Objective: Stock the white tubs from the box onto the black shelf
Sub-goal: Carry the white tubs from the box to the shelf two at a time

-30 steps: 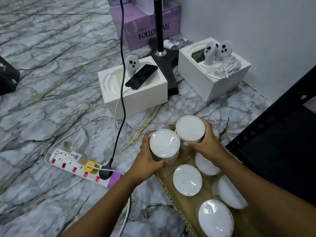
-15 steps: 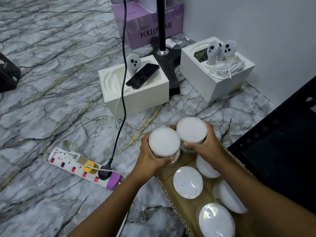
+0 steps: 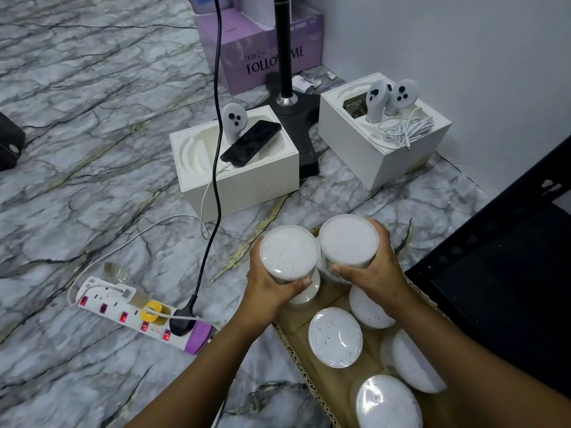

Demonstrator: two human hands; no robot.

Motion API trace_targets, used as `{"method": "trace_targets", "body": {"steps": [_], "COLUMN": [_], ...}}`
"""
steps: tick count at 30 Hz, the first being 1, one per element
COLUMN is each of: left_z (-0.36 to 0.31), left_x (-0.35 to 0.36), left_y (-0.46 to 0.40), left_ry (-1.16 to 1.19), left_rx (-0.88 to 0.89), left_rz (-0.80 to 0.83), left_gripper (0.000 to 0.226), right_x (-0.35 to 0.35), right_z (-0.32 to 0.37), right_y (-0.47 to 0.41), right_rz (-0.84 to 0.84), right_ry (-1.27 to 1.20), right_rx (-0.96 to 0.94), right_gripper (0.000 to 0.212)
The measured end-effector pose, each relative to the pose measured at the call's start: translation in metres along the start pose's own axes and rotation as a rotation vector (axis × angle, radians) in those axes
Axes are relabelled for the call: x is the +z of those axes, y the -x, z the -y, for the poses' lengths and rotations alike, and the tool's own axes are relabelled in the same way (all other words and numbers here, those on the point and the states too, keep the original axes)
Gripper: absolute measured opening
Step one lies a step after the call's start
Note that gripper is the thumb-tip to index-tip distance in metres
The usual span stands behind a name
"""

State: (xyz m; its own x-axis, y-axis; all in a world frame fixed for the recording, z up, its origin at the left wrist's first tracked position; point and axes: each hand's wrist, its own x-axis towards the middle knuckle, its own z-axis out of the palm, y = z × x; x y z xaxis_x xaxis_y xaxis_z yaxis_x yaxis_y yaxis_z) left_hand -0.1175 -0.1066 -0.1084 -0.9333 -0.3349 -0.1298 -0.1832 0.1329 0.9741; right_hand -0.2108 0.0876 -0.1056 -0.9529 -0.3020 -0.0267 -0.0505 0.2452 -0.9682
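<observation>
Two hands are each holding a white tub above the far end of the cardboard box.

Nearest, four more tubs (image 3: 335, 336) are lying in the cardboard box (image 3: 293, 359) on the marble floor (image 3: 92, 149), with the black shelf (image 3: 506, 282) standing just to its right. Above the box's far end, the left hand (image 3: 268, 288) is gripping a tub (image 3: 289, 253), its fingers curling round the side, and the right hand (image 3: 375, 270) is gripping a second tub (image 3: 349, 240) the same way; the two tubs are touching side by side. To the left, a power strip (image 3: 142, 316) is lying on the floor. Farther off, two white boxes (image 3: 238, 168) are sitting either side of a black stand (image 3: 285, 57), and a purple box (image 3: 265, 47) is standing by the wall.
</observation>
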Motion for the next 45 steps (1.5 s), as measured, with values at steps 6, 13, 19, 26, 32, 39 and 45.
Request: {"method": "trace_targets", "body": {"steps": [6,13,19,26,32,39,45], "left_z": [-0.007,-0.025,-0.084,-0.196,-0.306,-0.419,-0.494], "left_x": [-0.001,-0.012,-0.028,-0.054,-0.067,-0.074,-0.077], "left_y": [-0.002,-0.009,0.008,0.046,0.086,0.13,0.167], "left_ry": [0.036,-0.004,0.055,0.05,0.065,0.075,0.094], "left_rx": [-0.002,0.058,0.021,0.005,-0.002,0.039,0.032], "left_rz": [0.035,-0.008,0.025,0.047,0.06,0.065,0.091], "left_gripper": [0.101,0.106,0.099,0.094,0.087,0.085,0.087], "right_x": [0.001,0.0,-0.008,-0.029,-0.062,-0.108,-0.141], "right_z": [0.006,0.029,0.085,0.196,0.306,0.417,0.495], "right_y": [-0.001,-0.001,0.013,0.045,0.075,0.114,0.15], "right_rz": [0.001,-0.012,-0.031,-0.042,-0.057,-0.061,-0.102], "right_ry": [-0.021,-0.015,-0.018,-0.021,-0.019,-0.047,-0.047], "right_rx": [-0.001,-0.016,0.041,0.071,0.081,0.086,0.048], "right_gripper": [0.091,0.094,0.094,0.096,0.093,0.097,0.091]}}
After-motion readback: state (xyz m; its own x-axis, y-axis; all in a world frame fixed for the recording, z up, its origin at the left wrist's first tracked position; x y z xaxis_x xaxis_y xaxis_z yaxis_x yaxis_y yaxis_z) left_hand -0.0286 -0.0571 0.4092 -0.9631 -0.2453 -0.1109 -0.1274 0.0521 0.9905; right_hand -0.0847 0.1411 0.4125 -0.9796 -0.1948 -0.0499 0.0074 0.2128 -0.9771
